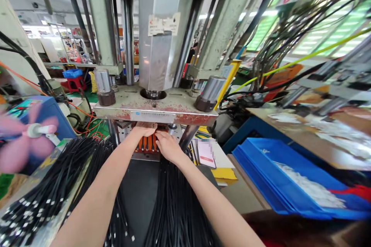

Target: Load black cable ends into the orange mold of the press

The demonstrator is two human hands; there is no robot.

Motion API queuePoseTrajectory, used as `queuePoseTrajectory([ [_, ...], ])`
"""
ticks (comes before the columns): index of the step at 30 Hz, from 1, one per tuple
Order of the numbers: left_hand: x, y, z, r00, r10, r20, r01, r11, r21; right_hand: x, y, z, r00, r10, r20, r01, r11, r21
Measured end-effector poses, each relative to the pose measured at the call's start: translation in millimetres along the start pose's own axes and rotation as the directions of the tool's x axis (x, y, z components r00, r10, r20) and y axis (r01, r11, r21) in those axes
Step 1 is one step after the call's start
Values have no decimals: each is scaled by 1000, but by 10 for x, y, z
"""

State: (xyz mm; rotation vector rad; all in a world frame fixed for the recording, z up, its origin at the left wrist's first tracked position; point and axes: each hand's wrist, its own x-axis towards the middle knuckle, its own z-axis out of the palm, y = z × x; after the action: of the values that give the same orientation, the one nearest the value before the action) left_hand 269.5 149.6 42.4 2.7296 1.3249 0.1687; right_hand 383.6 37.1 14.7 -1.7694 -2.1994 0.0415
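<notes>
Under the upper plate of a press, an orange mould (147,143) carries several black cable ends in a row. My left hand (146,128) reaches over the mould's back left part, its fingers bent close together and partly hidden. On the mould's right side is my right hand (168,146), with fingers drawn together at the cable ends. Whatever the fingertips of either hand pinch is too small to make out. A thick bundle of black cables (176,204) runs toward me below my right hand. More black cables (46,185) with pale tips lie at my left.
The press plate (156,114) hangs just above my hands, between steel columns. A phone (206,153) lies right of the mould. Blue trays (278,185) with white pieces stand further right. A pink fan (29,135) spins at the left, near a blue control box (48,117).
</notes>
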Motion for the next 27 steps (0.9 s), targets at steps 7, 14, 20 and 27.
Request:
queuePoseTrajectory([
  [7,-808,-142,-62,996,92,2,-92,994,-62,-416,247,-37,986,47,-160,-32,995,97],
  [14,-2042,-872,163,868,-448,-214,481,866,136,-1192,367,2,873,438,213,-362,876,-319],
  [20,-2052,-1252,222,802,-596,-41,597,799,69,-1154,351,-2,844,485,229,-417,862,-289],
  [27,-2075,-942,-55,823,-512,-245,561,800,214,-1194,378,-22,871,423,250,-390,904,-174],
])
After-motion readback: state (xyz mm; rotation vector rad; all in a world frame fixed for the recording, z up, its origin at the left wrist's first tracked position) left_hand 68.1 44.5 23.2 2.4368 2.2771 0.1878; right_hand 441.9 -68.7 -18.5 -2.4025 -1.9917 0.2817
